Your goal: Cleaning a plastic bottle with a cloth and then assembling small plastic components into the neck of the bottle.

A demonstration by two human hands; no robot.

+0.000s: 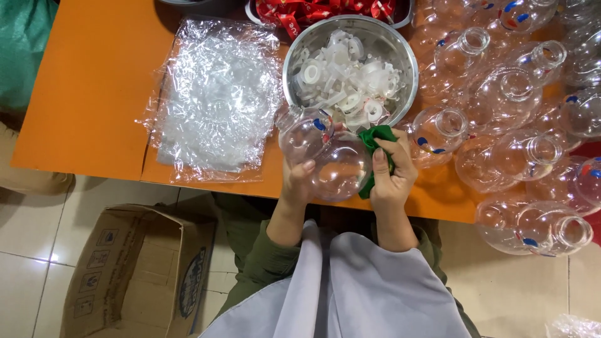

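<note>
Left hand (297,181) holds clear bottle (325,153) at table edge (250,188).

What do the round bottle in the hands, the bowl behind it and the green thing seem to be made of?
The bottle looks like clear, glossy plastic: the table colour shows through it. The bowl seems to be brushed steel, grey with soft reflections. The green thing in the right hand appears to be matte cloth, since it folds softly.

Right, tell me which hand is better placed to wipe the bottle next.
The right hand: it already grips the green cloth pressed against the clear bottle. The left hand is busy steadying that bottle from the other side.
</note>
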